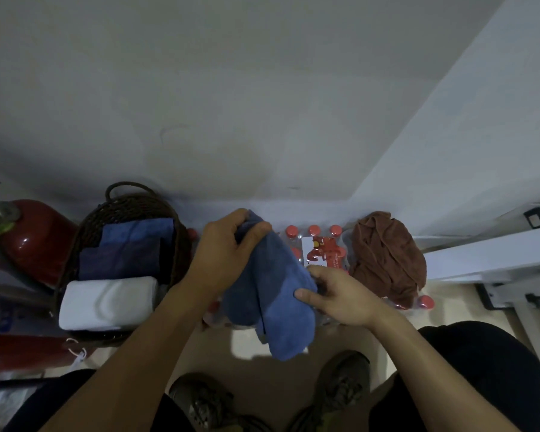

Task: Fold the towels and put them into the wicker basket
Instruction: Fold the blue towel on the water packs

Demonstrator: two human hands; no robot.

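I hold a blue towel (pixel 272 291) over a shrink-wrapped pack of bottles. My left hand (pixel 228 251) grips its far end, fingers curled over the cloth. My right hand (pixel 337 297) pinches its right edge with thumb on top. The towel's near end hangs down loose. A dark wicker basket (pixel 128 207) stands to the left against the wall. Inside it lie a folded white towel (pixel 106 302), a dark blue towel (pixel 119 260) and a lighter blue towel (pixel 138 232). A crumpled brown towel (pixel 387 257) lies on the pack to the right.
The pack of red-capped bottles (pixel 321 244) sits against the white wall. A red fire extinguisher (pixel 28 238) stands left of the basket. A white frame (pixel 487 260) juts in at the right. My shoes (pixel 340 388) are on the pale floor below.
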